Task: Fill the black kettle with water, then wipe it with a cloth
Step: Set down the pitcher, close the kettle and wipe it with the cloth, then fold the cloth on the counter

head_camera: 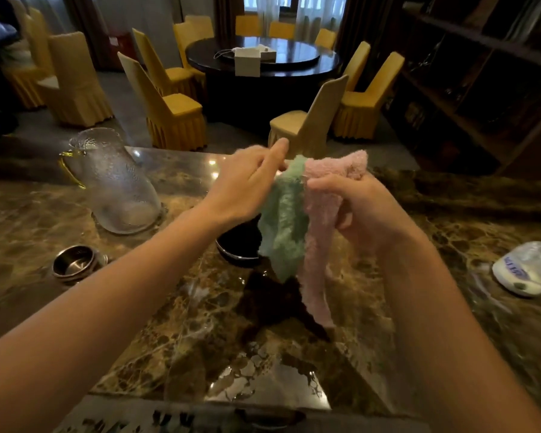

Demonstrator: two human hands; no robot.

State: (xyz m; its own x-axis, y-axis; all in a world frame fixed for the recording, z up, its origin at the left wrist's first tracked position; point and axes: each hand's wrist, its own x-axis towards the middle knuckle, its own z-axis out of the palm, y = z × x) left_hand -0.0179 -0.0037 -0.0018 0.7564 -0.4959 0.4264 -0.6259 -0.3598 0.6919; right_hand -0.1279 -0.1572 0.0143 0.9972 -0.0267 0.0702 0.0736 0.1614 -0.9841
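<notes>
A fluffy cloth, green (pixel 283 220) on one side and pink (pixel 320 214) on the other, hangs in the air above the marble counter. My right hand (pixel 353 207) grips its pink part from the right. My left hand (pixel 250 182) pinches its top edge from the left. Under the cloth and my left wrist stands the black kettle (pixel 239 242), mostly hidden, with only its dark body and a shiny rim showing. I cannot tell from here whether it holds water.
A clear textured glass pitcher (pixel 116 185) with a gold handle stands at the left. A small steel cup (pixel 75 260) sits near it. A crumpled plastic bottle (pixel 531 267) lies at the right. Yellow-covered chairs (pixel 172 110) and a round table (pixel 263 62) are beyond the counter (pixel 200 323).
</notes>
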